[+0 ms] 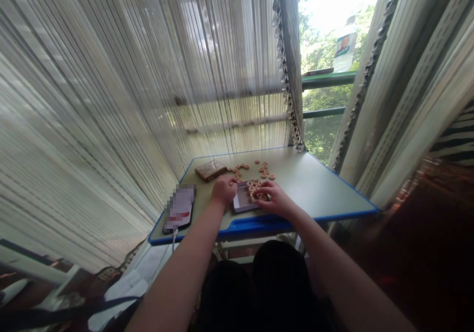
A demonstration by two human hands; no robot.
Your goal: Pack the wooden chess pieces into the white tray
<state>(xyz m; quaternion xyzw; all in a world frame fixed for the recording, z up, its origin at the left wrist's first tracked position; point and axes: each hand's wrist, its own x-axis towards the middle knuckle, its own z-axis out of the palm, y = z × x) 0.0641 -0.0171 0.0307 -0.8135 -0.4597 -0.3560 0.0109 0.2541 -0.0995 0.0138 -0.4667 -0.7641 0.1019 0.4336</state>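
A shallow white box (pixel 242 204) lies near the front of the table, its right side filled with round wooden Chinese chess pieces (pixel 253 184). My left hand (pixel 224 189) is closed at the box's upper left corner; what its fingertips hold is too small to make out. Over the right side of the box, my right hand (pixel 276 198) has its fingers bent down onto a chess piece. Loose chess pieces (pixel 265 170) are scattered behind the box in two groups. The hand partly covers the pieces beneath it.
A brown patterned box (pixel 211 170) lies at the table's back left. Nearer on the left is a phone (pixel 180 208) with a white cable (pixel 174 238). The table (pixel 314 188) has a blue edge. String curtains (pixel 229 65) hang behind, and a bottle (pixel 345 48) stands by the window.
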